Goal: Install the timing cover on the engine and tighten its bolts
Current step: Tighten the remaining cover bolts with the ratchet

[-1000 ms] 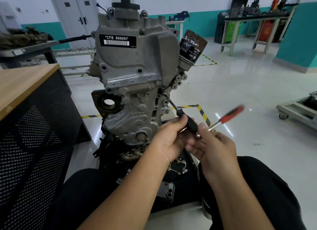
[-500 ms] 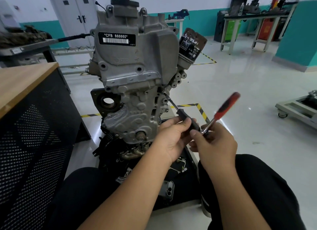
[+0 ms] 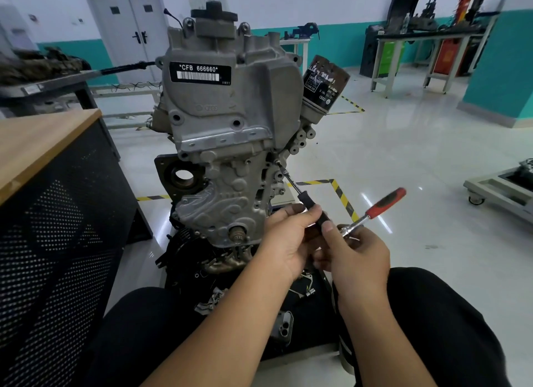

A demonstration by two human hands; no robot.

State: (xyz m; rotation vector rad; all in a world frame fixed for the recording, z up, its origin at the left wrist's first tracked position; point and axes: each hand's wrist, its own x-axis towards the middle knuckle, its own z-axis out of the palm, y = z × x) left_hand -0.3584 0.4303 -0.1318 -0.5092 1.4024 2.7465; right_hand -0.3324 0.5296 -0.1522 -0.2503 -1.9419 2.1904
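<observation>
While my left hand (image 3: 291,236) pinches the black extension (image 3: 313,206) to keep its tip square on a bolt (image 3: 277,162) at the timing cover (image 3: 230,202) edge, my right hand (image 3: 356,255) seems clamped on the ratchet (image 3: 375,209) head, ready to swing

Upright grey cast-metal engine (image 3: 230,144) at centre on a black stand (image 3: 184,259), bare-metal timing cover (image 3: 227,202) on its near face. Black cylindrical oil filter (image 3: 324,83) on its upper right side. Wood-topped bench with black perforated panel (image 3: 57,213) to the left. Left hand (image 3: 288,242) and right hand (image 3: 354,256) side by side before the lower right of the cover, gripping a red-handled ratchet (image 3: 375,210) with a long black extension bar (image 3: 300,193) reaching up-left to a bolt (image 3: 278,162) at the cover's right edge. Grey metal workbench (image 3: 427,40) far behind, right.
</observation>
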